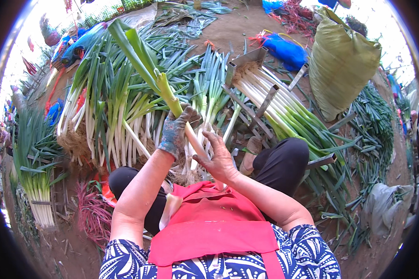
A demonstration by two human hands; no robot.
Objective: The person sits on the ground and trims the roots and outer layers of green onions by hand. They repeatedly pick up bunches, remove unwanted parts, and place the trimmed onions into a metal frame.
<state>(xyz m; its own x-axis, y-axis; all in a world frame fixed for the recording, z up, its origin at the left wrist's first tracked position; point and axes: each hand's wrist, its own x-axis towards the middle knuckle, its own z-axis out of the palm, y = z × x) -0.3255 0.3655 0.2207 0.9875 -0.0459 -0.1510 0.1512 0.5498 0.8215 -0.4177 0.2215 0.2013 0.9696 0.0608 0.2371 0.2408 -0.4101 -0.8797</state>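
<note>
My left hand point(173, 135), in a patterned work glove with a coated palm, is closed around a thick leek or large green onion stalk point(168, 94). The stalk slants, its green leaves up to the left and its pale base down to the right. Beside that base is my bare right hand point(217, 158), fingers spread; whether the thumb touches the stalk I cannot tell. Beyond my hands lies a pile of untrimmed stalks point(120, 118) with brown roots. A pale strip of peeled sheath point(171, 209) hangs at the edge of my red apron point(213, 237).
To the right, a metal frame point(265, 101) holds a row of stalks point(282, 108), roots at its far end. Behind it are a blue bundle point(284, 50) and a full yellow-green sack point(342, 66). Pink twine point(94, 212) and another stalk bundle point(40, 195) lie left.
</note>
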